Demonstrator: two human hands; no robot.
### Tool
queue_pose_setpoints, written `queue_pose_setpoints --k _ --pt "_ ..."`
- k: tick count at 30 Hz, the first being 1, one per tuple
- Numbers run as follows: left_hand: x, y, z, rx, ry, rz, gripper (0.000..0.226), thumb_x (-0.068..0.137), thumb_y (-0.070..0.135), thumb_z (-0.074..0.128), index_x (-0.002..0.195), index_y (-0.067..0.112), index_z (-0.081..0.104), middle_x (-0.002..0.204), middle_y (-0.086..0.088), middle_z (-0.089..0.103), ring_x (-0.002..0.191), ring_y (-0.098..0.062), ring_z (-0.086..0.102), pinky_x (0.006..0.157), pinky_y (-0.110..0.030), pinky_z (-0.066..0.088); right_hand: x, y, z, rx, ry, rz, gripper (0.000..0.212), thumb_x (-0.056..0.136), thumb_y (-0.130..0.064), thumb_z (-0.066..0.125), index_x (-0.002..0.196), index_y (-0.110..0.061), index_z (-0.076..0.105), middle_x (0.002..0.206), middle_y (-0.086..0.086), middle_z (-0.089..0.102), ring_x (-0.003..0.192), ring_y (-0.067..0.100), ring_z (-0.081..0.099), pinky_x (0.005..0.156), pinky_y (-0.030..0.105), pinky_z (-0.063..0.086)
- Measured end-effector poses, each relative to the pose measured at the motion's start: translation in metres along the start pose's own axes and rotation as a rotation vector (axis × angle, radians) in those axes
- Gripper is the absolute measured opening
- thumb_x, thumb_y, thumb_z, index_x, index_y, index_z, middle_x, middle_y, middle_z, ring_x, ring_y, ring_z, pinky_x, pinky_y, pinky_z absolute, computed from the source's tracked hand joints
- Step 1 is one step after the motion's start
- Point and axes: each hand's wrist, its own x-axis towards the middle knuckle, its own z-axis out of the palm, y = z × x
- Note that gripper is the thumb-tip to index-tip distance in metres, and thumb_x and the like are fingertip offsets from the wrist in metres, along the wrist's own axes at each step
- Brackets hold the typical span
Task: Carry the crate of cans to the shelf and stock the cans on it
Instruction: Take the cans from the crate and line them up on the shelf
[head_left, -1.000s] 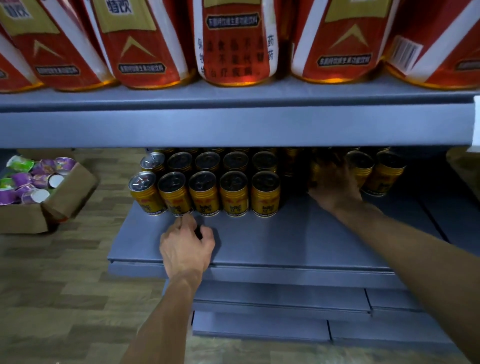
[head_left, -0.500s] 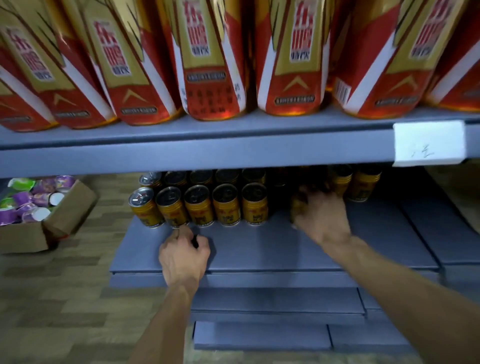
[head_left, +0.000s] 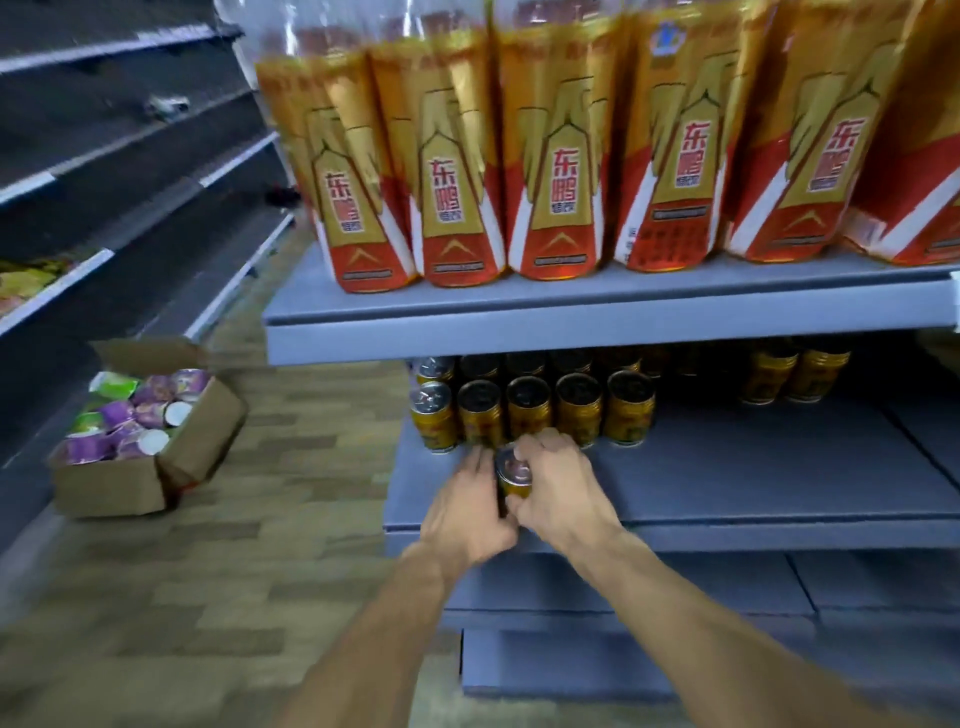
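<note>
Five gold cans in the front row, one can in hand, six big bottles, one cardboard box

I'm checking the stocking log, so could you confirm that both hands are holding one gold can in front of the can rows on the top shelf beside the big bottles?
Not quite: the head view shows the left hand and right hand holding the gold can on the lower shelf, in front of the can rows; the big bottles stand one shelf above.

The grey lower shelf carries gold cans in rows at its ten o'clock corner, two more cans at one o'clock
</note>
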Motion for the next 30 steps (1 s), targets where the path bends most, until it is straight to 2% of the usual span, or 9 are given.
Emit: queue_pose_setpoints --k 4,8,11,14,17,19,23,26,30 --pt "-0.015 -0.048 -0.029 -0.15 0.003 -0.156 0.063 0.066 0.038 0.067 0.123 0.02 0.046 0.108 -0.005 0.068 0.096 -0.032 0.065 0.073 -0.038 0.052 0.02 -0.055 0.029 0.07 -0.039 -0.018 0.046 0.072 -0.023 0.078 0.113 -0.014 0.059 0.122 0.008 0.053 0.111 0.03 0.054 0.089 0.035 0.045" --pt "-0.005 -0.073 -0.047 -0.294 0.149 -0.205 0.047 0.069 0.015 0.074 0.113 0.02 0.056 0.094 0.003 0.069 0.088 -0.023 0.067 0.065 -0.023 0.043 0.036 -0.08 0.045 0.305 -0.041 0.061 0.057 0.067 -0.022 0.084 0.119 -0.02 0.062 0.125 0.006 0.057 0.11 0.028 0.06 0.093 0.026 0.046" --pt "0.001 -0.076 -0.053 -0.389 0.175 -0.248 0.051 0.065 0.009 0.082 0.11 0.018 0.06 0.093 0.005 0.064 0.083 -0.012 0.059 0.063 -0.009 0.036 0.037 -0.075 0.048 0.415 -0.025 0.074 0.066 0.062 -0.025 0.084 0.123 -0.03 0.059 0.121 0.006 0.067 0.105 0.029 0.066 0.094 0.041 0.054" --pt "0.002 -0.076 -0.049 -0.375 0.174 -0.308 0.048 0.063 0.012 0.08 0.104 0.017 0.057 0.092 0.0 0.065 0.084 -0.02 0.063 0.066 -0.021 0.041 0.034 -0.074 0.049 0.402 -0.016 0.095 0.06 0.073 -0.01 0.07 0.13 -0.026 0.056 0.116 0.01 0.068 0.104 0.033 0.064 0.093 0.041 0.053" --pt "-0.003 -0.076 -0.046 -0.397 0.218 -0.385 0.044 0.065 0.017 0.078 0.098 0.02 0.05 0.087 0.001 0.061 0.078 -0.02 0.059 0.067 -0.026 0.045 0.035 -0.073 0.055 0.568 -0.012 0.142 0.071 0.073 -0.001 0.062 0.137 -0.031 0.051 0.121 0.01 0.066 0.108 0.025 0.065 0.096 0.043 0.054" --pt "-0.004 -0.078 -0.043 -0.398 0.229 -0.395 0.044 0.066 0.017 0.076 0.099 0.022 0.048 0.089 0.001 0.062 0.082 -0.021 0.061 0.07 -0.028 0.048 0.037 -0.069 0.057 0.657 -0.01 0.174 0.075 0.076 0.011 0.057 0.142 -0.024 0.051 0.125 0.013 0.065 0.111 0.021 0.065 0.1 0.04 0.053" --pt "-0.006 -0.083 -0.041 -0.375 0.191 -0.406 0.048 0.068 0.016 0.077 0.109 0.017 0.052 0.099 -0.003 0.065 0.092 -0.022 0.062 0.076 -0.027 0.048 0.026 -0.054 0.062 0.561 0.031 0.191 0.061 0.076 0.012 0.054 0.13 -0.013 0.062 0.116 0.012 0.067 0.104 0.021 0.065 0.097 0.041 0.054" --pt "-0.011 -0.084 -0.04 -0.396 0.188 -0.401 0.052 0.068 0.007 0.072 0.115 0.017 0.051 0.102 0.002 0.061 0.096 -0.018 0.059 0.077 -0.025 0.042 0.014 -0.034 0.054 0.437 0.181 0.256 0.048 0.074 0.01 0.055 0.114 -0.012 0.069 0.101 0.009 0.07 0.094 0.026 0.067 0.087 0.043 0.057" --pt "-0.022 -0.082 -0.025 -0.412 0.367 -0.43 0.078 0.062 0.002 0.059 0.137 0.015 0.042 0.125 -0.005 0.054 0.117 -0.024 0.054 0.098 -0.035 0.045 0.008 0.0 0.022 0.326 0.336 0.304 0.036 0.07 0.009 0.054 0.095 -0.011 0.071 0.091 0.01 0.071 0.086 0.033 0.066 0.077 0.042 0.056"
